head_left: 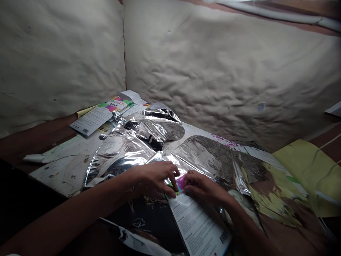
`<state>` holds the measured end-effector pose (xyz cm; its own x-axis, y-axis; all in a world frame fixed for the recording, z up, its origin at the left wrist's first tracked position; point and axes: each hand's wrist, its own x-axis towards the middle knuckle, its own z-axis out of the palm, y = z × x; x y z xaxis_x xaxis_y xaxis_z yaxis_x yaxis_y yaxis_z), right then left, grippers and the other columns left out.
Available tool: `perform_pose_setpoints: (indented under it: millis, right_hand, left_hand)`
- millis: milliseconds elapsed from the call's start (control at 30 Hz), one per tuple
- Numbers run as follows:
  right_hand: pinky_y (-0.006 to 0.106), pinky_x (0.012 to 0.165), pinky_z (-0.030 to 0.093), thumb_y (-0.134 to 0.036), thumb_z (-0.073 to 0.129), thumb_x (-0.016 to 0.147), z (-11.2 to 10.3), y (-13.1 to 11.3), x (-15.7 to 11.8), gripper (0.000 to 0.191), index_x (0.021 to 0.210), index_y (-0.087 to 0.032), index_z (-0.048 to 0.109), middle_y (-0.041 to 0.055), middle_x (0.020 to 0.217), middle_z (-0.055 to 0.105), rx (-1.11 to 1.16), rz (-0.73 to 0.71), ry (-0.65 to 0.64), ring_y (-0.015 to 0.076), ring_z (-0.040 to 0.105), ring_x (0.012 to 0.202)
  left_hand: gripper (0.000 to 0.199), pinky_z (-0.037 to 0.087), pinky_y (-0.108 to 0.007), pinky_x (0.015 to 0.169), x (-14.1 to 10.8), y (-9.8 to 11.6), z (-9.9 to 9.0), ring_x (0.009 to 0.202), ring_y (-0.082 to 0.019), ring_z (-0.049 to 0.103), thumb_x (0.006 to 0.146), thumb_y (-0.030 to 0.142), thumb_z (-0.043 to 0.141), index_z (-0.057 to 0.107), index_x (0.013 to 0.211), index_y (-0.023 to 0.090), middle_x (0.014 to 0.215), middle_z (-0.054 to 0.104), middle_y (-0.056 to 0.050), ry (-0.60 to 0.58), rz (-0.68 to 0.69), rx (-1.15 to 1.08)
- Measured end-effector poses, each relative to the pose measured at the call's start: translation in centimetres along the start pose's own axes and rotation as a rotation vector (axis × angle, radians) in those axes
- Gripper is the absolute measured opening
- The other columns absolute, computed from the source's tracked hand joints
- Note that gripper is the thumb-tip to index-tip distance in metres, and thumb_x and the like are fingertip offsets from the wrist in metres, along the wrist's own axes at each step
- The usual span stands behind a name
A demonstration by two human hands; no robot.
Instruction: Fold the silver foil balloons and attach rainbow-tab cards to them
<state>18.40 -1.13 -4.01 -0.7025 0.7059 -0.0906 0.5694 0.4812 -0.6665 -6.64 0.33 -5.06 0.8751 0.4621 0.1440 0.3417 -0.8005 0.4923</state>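
The left hand [151,179] and right hand [202,186] sit close together, their fingertips [173,173] pressed at the upper end of a printed card packet [198,222], where a crumpled sheet of aluminium foil [128,149] meets it. Whether either hand is clamped on an edge, I cannot tell. The packet lies at bottom centre, its barcoded lower half uncovered. A second printed packet [92,121] lies bare at upper left, beside a small twist of foil [119,117]. Fingers hide the packet's top end.
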Motion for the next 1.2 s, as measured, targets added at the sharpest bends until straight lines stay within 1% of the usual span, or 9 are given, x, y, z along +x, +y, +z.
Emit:
perform_pose_setpoints:
  millis: [133,233,400,500,633,800,933,1067,1200]
  right_hand:
    - [0.027,0.072,0.044,-0.029,0.063,0.091,0.1,-0.2,0.1,0.01,0.086,-0.021,0.067,0.0001,0.088,0.06,-0.017,-0.016,-0.031,0.016,0.056,0.083]
    - [0.029,0.073,0.045,-0.025,0.067,0.086,0.9,-0.2,0.4,0.004,0.085,-0.021,0.067,0.0014,0.09,0.06,-0.061,0.044,0.069,0.0174,0.057,0.084]
    - [0.039,0.09,0.044,-0.03,0.085,0.068,1.7,0.4,0.6,0.042,0.106,-0.023,0.067,0.007,0.108,0.059,-0.179,0.085,0.28,0.026,0.053,0.106]
    - [0.037,0.086,0.045,-0.031,0.084,0.069,1.3,0.7,0.3,0.04,0.106,-0.024,0.069,0.0056,0.102,0.06,-0.143,0.15,0.258,0.0247,0.054,0.101]
    - [0.032,0.075,0.044,-0.037,0.083,0.065,0.6,1.2,-0.3,0.032,0.089,-0.021,0.07,0.0039,0.094,0.062,-0.023,0.27,0.236,0.0218,0.056,0.091]
    - [0.023,0.052,0.034,-0.048,0.082,0.065,0.5,1.3,-0.5,0.04,0.077,-0.019,0.055,-0.0043,0.064,0.057,0.648,0.353,0.335,0.011,0.048,0.056]
    - [0.022,0.053,0.034,-0.049,0.077,0.074,0.9,0.3,-0.3,0.037,0.086,-0.019,0.058,-0.0033,0.067,0.063,0.84,0.274,0.489,0.0101,0.05,0.056]
    - [0.027,0.071,0.046,-0.034,0.074,0.077,0.4,-0.6,-0.8,0.024,0.091,-0.016,0.067,0.0032,0.086,0.07,0.749,0.155,0.328,0.0166,0.062,0.078]
    - [0.024,0.06,0.041,-0.021,0.065,0.075,0.3,-1.3,-1.5,0.013,0.088,-0.017,0.066,-0.0002,0.074,0.065,0.577,0.17,0.227,0.0137,0.057,0.066]
  left_hand:
    - [0.024,0.039,-0.031,0.094,0.1,0.3,-0.2,0.106,-0.022,0.058,0.075,0.027,0.081,0.077,0.097,0.034,0.118,0.063,-0.001,-0.022,0.038,0.059]
    - [0.021,0.04,-0.028,0.09,0.1,0.6,-0.1,0.102,-0.02,0.058,0.077,0.02,0.077,0.076,0.095,0.031,0.11,0.064,0.0,-0.025,0.043,0.052]
    - [0.024,0.039,-0.025,0.068,0.0,1.5,0.3,0.084,-0.019,0.059,0.078,0.038,0.076,0.068,0.095,0.023,0.09,0.065,-0.001,0.115,-0.326,0.041]
    - [0.039,0.033,-0.026,0.058,0.0,2.3,0.3,0.073,-0.019,0.058,0.066,0.054,0.08,0.068,0.088,0.023,0.08,0.065,0.0,0.086,-0.507,0.081]
    - [0.034,0.032,-0.026,0.057,0.1,2.9,0.2,0.076,-0.02,0.06,0.062,0.045,0.081,0.068,0.083,0.023,0.085,0.067,-0.001,0.04,-0.555,0.02]
    - [0.057,0.043,-0.025,0.064,0.8,2.3,0.8,0.08,-0.02,0.063,0.074,0.049,0.074,0.059,0.122,0.023,0.095,0.068,-0.003,0.245,-0.556,-0.523]
    - [0.048,0.047,-0.028,0.07,1.3,2.2,1.2,0.078,-0.02,0.063,0.08,0.056,0.068,0.066,0.103,0.015,0.092,0.068,-0.006,0.29,-0.44,-1.077]
    - [0.04,0.042,-0.023,0.062,1.3,2.5,1.5,0.068,-0.015,0.057,0.079,0.049,0.071,0.069,0.094,0.013,0.08,0.065,-0.004,0.275,-0.436,-1.079]
    - [0.033,0.032,-0.02,0.052,1.3,2.7,1.8,0.059,-0.011,0.048,0.076,0.043,0.072,0.069,0.085,0.012,0.068,0.058,0.0,0.208,-0.463,-0.865]
